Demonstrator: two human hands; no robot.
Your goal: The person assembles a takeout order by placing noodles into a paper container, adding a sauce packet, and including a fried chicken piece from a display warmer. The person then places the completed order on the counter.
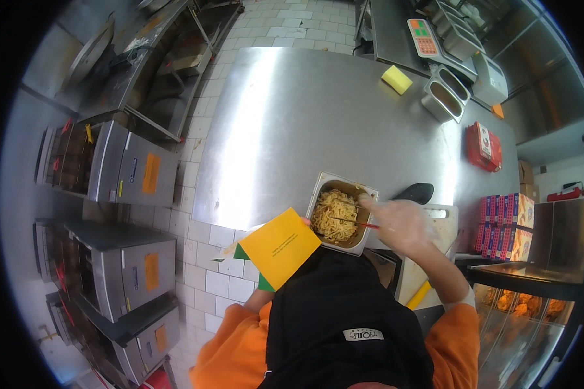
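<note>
A steel pan [320,182] of cooked noodles [335,216] stands at the table's near edge, in front of my black apron. My right hand [402,225], in a clear thin glove, is closed round a pair of chopsticks [363,224]. Their tips reach into the noodles. Left of the pan, a yellow and green paper food box [280,249] is held tilted beside its rim. Most of my left hand is hidden behind the box; only a fingertip [306,221] shows at its edge near the pan.
A white cutting board [440,235] with a yellow-handled tool [419,295] lies to the right, by a black oval object [415,193]. Stacked small boxes [505,227], a red package [483,147], steel containers [445,97], a yellow sponge-like block [396,80] and a scale [425,40] stand beyond. Fryers [133,165] line the left.
</note>
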